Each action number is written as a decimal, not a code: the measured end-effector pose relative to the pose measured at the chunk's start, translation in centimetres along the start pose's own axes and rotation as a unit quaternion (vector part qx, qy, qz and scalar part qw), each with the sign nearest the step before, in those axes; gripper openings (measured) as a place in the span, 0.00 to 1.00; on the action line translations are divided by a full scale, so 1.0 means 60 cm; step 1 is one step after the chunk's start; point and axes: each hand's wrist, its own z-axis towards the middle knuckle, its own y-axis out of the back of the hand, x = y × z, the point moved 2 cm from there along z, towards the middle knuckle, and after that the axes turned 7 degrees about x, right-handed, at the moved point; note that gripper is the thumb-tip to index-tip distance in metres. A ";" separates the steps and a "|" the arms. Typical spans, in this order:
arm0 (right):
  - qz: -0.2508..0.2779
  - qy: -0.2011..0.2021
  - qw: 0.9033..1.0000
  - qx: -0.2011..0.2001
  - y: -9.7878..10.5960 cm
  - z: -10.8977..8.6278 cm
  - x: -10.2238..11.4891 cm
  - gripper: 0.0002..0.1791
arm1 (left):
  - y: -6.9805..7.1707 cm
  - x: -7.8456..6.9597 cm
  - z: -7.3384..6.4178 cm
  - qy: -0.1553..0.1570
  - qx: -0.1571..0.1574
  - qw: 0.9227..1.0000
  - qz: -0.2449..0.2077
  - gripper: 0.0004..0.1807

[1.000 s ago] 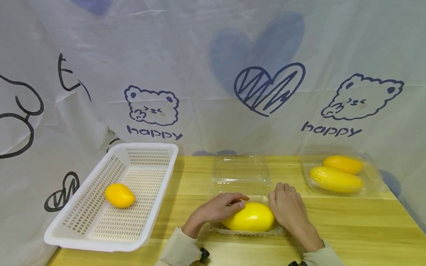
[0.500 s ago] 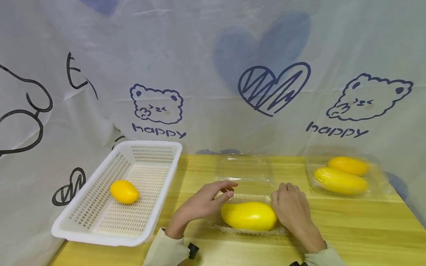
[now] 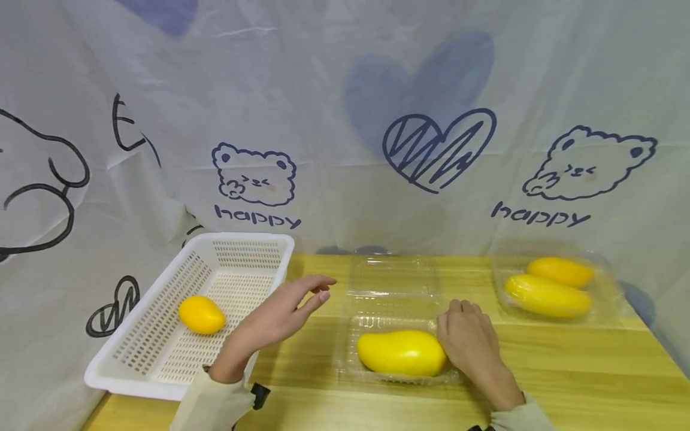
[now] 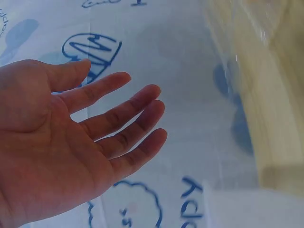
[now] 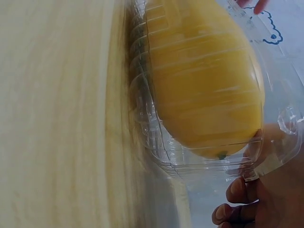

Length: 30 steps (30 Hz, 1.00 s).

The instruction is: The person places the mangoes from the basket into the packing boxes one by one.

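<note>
A big yellow mango (image 3: pixel 401 353) lies in the base of a clear plastic clamshell box (image 3: pixel 417 324), whose lid (image 3: pixel 393 278) is folded back on the table. At the box's right end my right hand (image 3: pixel 470 338) pinches the rim with bent fingers; the right wrist view shows its fingertips (image 5: pixel 236 190) by the plastic and the mango through the wall. My left hand (image 3: pixel 277 314) is raised, holding nothing, between the box and a white basket (image 3: pixel 153 389), overlapping the basket's right rim in the head view. Its fingers spread loosely in the left wrist view. A smaller orange-yellow mango (image 3: pixel 202 315) lies in the basket.
At the back right stands another clear box (image 3: pixel 601 305) holding an orange-yellow mango (image 3: pixel 560 272) and a longer yellow one (image 3: pixel 547 296). A printed cloth (image 3: pixel 334 120) hangs behind the wooden table (image 3: pixel 593 371) and down its left side.
My left hand has come off the big mango and moved left, up to the basket's right side. The right hand stays at the box's right end.
</note>
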 end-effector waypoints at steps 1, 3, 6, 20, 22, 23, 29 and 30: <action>0.001 -0.001 1.000 0.001 0.000 -0.001 -0.001 0.16 | 0.009 0.002 -0.003 0.004 -0.002 1.000 0.008 0.22; 0.001 -0.005 1.000 0.004 -0.001 -0.002 -0.002 0.15 | 0.024 0.005 -0.008 0.005 -0.008 1.000 0.028 0.21; 0.001 -0.009 1.000 0.009 0.000 -0.003 -0.004 0.15 | 0.045 0.009 -0.016 0.007 -0.022 0.998 0.051 0.20; 0.008 -0.005 1.000 0.008 -0.004 -0.004 -0.003 0.16 | 0.139 0.051 -0.043 0.020 -0.053 0.992 0.112 0.17; 0.010 -0.001 1.000 0.003 -0.003 -0.003 -0.003 0.16 | 0.155 0.064 -0.049 0.024 -0.047 0.992 0.118 0.16; 0.011 0.000 1.000 0.002 -0.003 -0.002 -0.002 0.16 | 0.163 0.072 -0.052 0.027 -0.042 0.991 0.122 0.16; 0.012 -0.005 1.000 0.009 -0.001 -0.001 -0.001 0.16 | 0.196 0.139 -0.064 0.037 0.007 0.990 0.133 0.16; 0.012 -0.006 1.000 0.010 -0.001 -0.001 -0.001 0.15 | 0.200 0.151 -0.065 0.039 0.014 0.990 0.134 0.16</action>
